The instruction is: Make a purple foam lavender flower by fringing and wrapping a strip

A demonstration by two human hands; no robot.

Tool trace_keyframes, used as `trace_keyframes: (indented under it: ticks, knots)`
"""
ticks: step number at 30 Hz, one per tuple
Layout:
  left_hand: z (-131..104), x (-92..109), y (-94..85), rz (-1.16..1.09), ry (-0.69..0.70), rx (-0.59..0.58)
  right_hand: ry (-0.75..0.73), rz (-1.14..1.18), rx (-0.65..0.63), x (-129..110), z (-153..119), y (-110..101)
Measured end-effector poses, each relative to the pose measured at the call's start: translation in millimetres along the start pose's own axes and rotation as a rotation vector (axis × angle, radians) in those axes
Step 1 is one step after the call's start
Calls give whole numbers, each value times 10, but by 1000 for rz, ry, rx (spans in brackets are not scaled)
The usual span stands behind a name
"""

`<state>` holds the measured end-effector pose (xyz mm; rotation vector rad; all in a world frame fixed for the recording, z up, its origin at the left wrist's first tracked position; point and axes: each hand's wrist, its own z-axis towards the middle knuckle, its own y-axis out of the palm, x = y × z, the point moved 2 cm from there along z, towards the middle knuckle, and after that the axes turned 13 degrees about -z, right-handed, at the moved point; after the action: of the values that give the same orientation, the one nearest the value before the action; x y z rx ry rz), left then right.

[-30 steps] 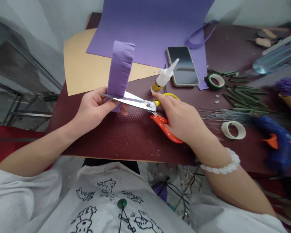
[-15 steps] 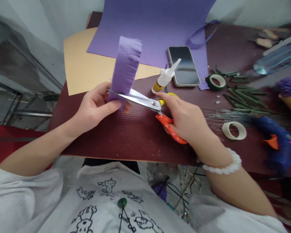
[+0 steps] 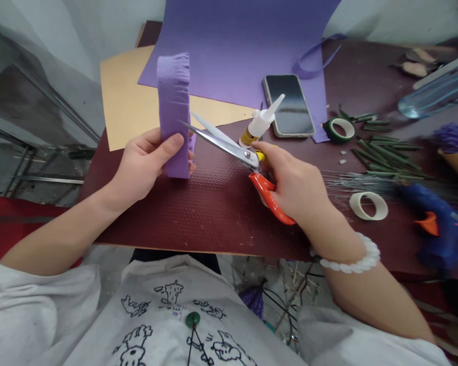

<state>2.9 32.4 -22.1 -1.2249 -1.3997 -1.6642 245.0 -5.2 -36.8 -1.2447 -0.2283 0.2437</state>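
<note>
Purple strip now more upright

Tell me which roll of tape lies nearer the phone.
The dark green roll, just off the corner of the phone; the off-white roll lies closer to the table's front edge.

One head-worn view looks forward and steeply down over the tabletop.
</note>
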Motion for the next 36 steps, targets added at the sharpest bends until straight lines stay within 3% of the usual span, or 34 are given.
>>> trace_keyframes:
  ticks: [15,24,36]
  knots:
    - [80,2,-38,-87,91,115,-24,16,12,-23,14,-2]
    - [50,18,-71,-33,71,44,-37,-7,22,-27,17,2]
    - [38,36,-73,-212,4,-83,-40,17,3,-15,6,-15]
